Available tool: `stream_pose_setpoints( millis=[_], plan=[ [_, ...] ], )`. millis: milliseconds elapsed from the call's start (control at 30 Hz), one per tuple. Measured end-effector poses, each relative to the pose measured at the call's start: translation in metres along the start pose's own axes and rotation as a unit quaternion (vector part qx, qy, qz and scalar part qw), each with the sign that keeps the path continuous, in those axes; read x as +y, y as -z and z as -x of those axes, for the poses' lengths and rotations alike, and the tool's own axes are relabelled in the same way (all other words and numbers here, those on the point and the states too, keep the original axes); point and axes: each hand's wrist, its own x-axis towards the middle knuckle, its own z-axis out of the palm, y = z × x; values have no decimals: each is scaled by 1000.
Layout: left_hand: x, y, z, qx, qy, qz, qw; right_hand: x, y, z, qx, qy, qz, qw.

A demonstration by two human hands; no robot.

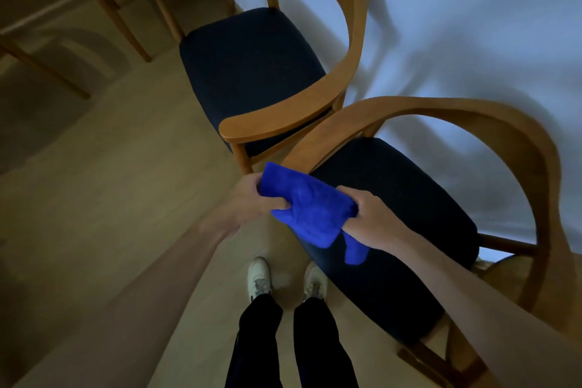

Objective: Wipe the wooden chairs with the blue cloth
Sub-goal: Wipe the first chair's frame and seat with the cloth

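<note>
Hands, left hand (pixel 252 198) and right hand (pixel 365 214), fingers pinching the blue cloth (pixel 310 209) (bunched) over the nearer wooden chair (pixel 441 116).

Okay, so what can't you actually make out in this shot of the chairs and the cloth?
Head view only:
- Near chair: its front legs are cut off by the bottom edge, and part of the seat is hidden by the right hand and its arm.
- Blue cloth: bunched between the hands, left hand at its other end, so its full shape is unclear.
- Far chair: motion blur hides surface dust.
</note>
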Motion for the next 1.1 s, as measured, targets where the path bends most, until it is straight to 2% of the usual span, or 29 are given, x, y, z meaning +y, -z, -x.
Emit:
stream_pose_setpoints(
  millis=[67, 133, 167, 233, 300, 367, 467, 533, 600, 667, 800, 900, 967, 1000, 1100],
  plan=[
    [2, 4, -8, 41, -61, -105, 992, 3, 2, -5, 1, -20, 56, 998],
    [2, 2, -16, 117, -152, -229, 954, 5, 3, -7, 9, -33, 120, 992],
    [3, 0, -18, 155, -189, -255, 936, 5, 2, -7, 8, -42, 150, 988],
    [4, -5, -20, 189, -215, -241, 927, 9, -3, -8, 5, -54, 201, 978],
    [6, -7, -22, 173, -210, -233, 934, 16, -8, -10, 9, -44, 218, 975],
    [6, -6, -23, 122, -207, -279, 930, 18, -10, -10, -20, -18, 181, 983],
    [5, -3, -25, 70, -240, -347, 904, 3, -6, -11, -74, 47, 20, 996],
    [5, -3, -25, 40, -245, -327, 912, -10, -3, -16, -59, 74, -48, 994],
    [6, -1, -23, 30, -203, -274, 940, -21, 0, -21, -13, 107, -45, 993],
    [2, 6, -24, 32, -164, -260, 951, -26, 5, -25, 10, 128, -69, 989],
    [-6, 21, -23, -24, -110, -258, 960, -29, 22, -24, 33, 121, -148, 981],
    [3, 18, -21, -64, -74, -154, 983, -25, 33, -26, 82, 95, -182, 975],
    [9, 13, -25, -39, -48, -55, 997, -23, 38, -40, 141, 80, -142, 977],
    [9, 11, -31, -2, -37, -24, 999, -23, 39, -50, 163, 73, -114, 977],
    [-6, 13, -58, 170, -45, -38, 984, -24, 38, -93, 211, 66, -59, 973]
  ],
)
